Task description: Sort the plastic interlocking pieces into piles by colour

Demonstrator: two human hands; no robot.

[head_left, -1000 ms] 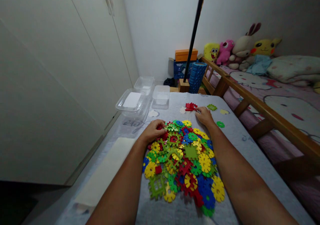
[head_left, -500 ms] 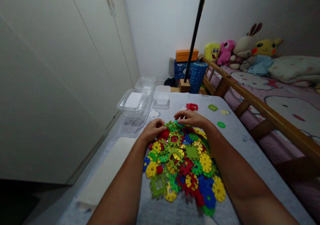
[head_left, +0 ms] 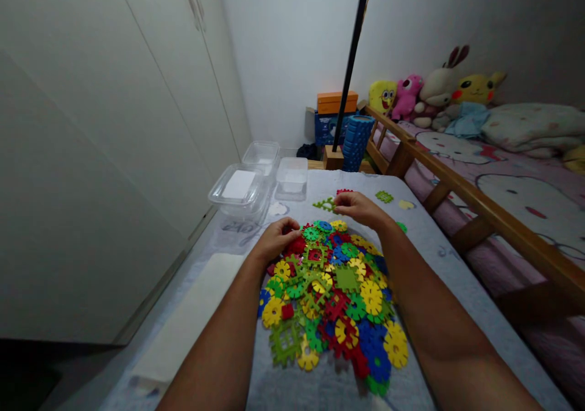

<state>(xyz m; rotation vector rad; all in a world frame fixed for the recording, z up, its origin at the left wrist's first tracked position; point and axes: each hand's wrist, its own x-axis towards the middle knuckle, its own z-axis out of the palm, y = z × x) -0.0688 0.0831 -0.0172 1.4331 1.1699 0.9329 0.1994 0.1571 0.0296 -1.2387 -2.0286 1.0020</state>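
A loose heap of plastic interlocking pieces [head_left: 346, 279] lies before me: toothed discs, square frames and plates in yellow, green, blue and red. At its far left edge rests my left hand [head_left: 280, 239], fingers bent and thumb a little apart, beside a red piece [head_left: 296, 245]. Beyond the heap, my right hand [head_left: 359, 207] pinches a light green triangular lattice piece [head_left: 323, 204] by its right end, above the cloth. Behind that hand a red toothed piece [head_left: 344, 191] is mostly covered.
Clear plastic containers [head_left: 292, 173] stand at the far left, one with a white label [head_left: 239, 184]. A green lattice piece [head_left: 384, 196] and a green disc [head_left: 401, 227], partly covered, lie at the right. A wooden bed rail [head_left: 450, 179] runs alongside; a black pole [head_left: 351, 64] rises behind.
My right hand has moved away from the heap's far edge, carrying the light green triangular piece out of it. My left hand stays by the heap. The view has shifted slightly.
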